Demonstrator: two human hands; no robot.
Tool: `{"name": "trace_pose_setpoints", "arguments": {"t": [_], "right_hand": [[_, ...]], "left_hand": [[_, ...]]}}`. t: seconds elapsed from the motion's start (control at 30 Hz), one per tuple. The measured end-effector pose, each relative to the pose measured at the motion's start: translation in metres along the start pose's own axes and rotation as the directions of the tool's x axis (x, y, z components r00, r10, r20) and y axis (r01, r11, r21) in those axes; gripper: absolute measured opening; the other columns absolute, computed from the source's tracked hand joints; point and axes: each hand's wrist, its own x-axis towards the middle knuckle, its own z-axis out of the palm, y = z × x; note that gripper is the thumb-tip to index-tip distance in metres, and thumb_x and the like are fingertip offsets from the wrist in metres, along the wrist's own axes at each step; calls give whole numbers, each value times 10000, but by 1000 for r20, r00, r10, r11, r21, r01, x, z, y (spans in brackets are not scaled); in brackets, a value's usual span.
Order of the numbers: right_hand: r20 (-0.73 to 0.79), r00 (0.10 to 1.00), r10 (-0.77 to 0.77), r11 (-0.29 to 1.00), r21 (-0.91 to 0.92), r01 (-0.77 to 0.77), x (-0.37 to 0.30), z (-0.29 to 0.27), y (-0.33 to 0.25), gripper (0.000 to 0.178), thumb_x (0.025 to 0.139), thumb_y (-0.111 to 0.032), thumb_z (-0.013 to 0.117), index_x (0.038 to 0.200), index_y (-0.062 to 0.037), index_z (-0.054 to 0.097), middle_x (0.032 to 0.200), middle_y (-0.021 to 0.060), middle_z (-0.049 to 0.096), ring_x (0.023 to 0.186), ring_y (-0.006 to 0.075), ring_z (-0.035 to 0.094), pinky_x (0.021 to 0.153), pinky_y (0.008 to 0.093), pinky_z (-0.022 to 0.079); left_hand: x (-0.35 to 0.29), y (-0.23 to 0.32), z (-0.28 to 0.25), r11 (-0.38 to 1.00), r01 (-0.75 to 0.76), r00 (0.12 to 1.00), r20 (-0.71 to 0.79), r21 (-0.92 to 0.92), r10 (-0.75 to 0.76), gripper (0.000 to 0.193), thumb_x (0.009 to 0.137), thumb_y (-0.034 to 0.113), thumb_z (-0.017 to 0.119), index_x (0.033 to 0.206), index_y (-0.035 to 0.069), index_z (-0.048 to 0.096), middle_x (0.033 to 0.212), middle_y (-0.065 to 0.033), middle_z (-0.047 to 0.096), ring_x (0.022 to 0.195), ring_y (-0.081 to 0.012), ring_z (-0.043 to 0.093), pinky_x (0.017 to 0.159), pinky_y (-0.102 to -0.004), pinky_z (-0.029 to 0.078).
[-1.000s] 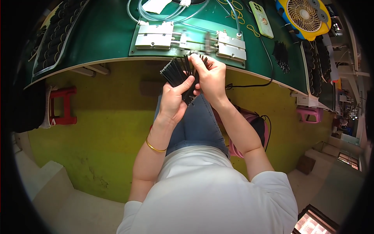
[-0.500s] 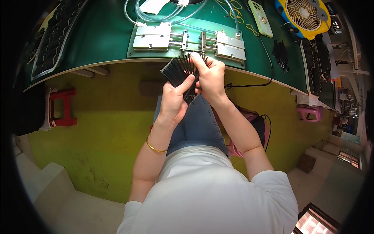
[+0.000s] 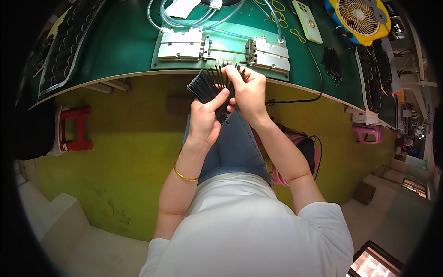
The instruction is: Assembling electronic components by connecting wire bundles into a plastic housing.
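Left hand (image 3: pixel 205 117) and right hand (image 3: pixel 249 90) gripping black sticks (image 3: pixel 207 85), raised nearer green bench (image 3: pixel 124 41)

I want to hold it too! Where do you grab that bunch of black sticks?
Grip the bundle around its tight lower-left end, coming from below, as the left hand does. The far ends fan out loose near the right hand, so squeezing there would probably scatter them.

— What is sitting in the hands?

— A bundle of thin black plastic sticks (image 3: pixel 208 87), bunched tight at its left end and lying tilted above the lap, just in front of the bench edge.

— And the other end?

— It is fanning out, with separate black tips sticking up and splaying apart along the top right.
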Motion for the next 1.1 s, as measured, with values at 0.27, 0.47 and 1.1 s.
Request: {"name": "trace_pose_setpoints", "arguments": {"t": [0.27,0.47,1.1], "right_hand": [[-13,1000,14,999,32,-13,4,-2,4,202,825,-195,581,721,-25,613,575,35,576,319,36,386,264,190,313],[-12,1000,-17,1000,2,17,1,0,2,212,827,-197,578,708,-25,611,550,29,564,317,31,376,268,189,311],[-5,999,-53,999,5,53,5,-4,7,200,820,-195,591,740,-15,627,530,7,538,326,23,377,274,190,296]], "left_hand": [[3,-1,1,999,17,1000,-6,-30,-17,74,798,-11,567,867,5,546,769,-62,567,624,-152,560,518,-253,458],[2,2,2,998,28,1000,13,-49,-27,69,799,-11,566,858,11,541,755,-56,558,623,-152,558,517,-252,457],[5,-2,0,999,35,999,13,-33,-34,90,776,-18,594,810,23,522,727,-63,549,616,-160,556,524,-260,460]]}}
